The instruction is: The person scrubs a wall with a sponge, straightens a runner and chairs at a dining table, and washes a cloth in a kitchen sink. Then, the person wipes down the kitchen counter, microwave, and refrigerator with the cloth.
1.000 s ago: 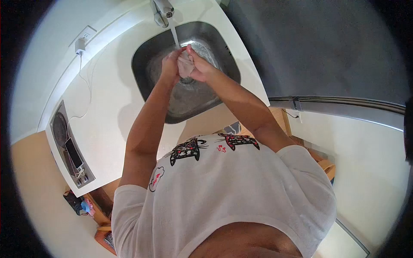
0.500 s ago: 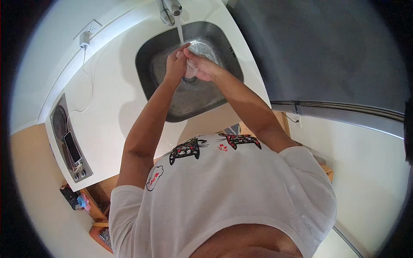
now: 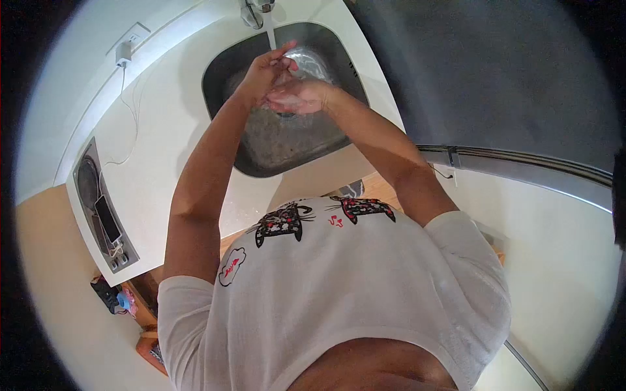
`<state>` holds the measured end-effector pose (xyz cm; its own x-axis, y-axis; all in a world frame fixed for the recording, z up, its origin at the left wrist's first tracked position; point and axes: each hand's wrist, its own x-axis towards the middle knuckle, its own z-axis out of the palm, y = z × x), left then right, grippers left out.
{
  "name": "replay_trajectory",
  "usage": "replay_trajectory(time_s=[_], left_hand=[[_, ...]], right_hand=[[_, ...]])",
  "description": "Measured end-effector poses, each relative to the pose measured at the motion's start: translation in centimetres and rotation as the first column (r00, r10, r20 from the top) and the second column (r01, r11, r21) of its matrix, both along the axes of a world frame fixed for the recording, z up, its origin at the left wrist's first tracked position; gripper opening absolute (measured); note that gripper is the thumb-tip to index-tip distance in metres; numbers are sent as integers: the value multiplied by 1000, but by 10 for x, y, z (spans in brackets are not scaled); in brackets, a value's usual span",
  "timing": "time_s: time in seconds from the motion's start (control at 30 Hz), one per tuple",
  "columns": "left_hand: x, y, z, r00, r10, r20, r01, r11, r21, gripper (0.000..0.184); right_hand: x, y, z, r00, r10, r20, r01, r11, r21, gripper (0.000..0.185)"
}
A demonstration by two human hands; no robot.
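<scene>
Presently, the water stream falls at upper centre, apparently meeting the left hand, fingers extended. Right hand, palm up, overlaps it over the sink. Blur: cannot tell whether either grips anything. Faucet at top edge; phone at lower left.
</scene>
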<state>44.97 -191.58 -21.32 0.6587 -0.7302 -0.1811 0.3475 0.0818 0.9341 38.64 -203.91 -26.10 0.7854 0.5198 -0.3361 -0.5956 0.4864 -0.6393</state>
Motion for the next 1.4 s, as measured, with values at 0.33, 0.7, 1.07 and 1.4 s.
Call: replay_trajectory(time_s=[0.33, 0.7, 1.07, 1.4], left_hand=[[-2, 0, -55, 844, 176, 506, -415, 813, 408, 46], [-24, 24, 63, 916, -207, -342, -43, 800, -598, 52], [-13, 43, 59, 973, -101, -207, 94, 995, -44, 47], [-16, 40, -73, 914, 142, 381, -338, 786, 517, 33]], right_hand=[[-2, 42, -1, 987, 24, 162, 112, 621, -776, 15], [-36, 57, 71, 923, 298, 245, -359, 430, 828, 92], [-30, 73, 59, 967, 148, -208, -68, 935, 349, 15], [-18, 85, -56, 997, 47, -58, -68, 898, -434, 16]])
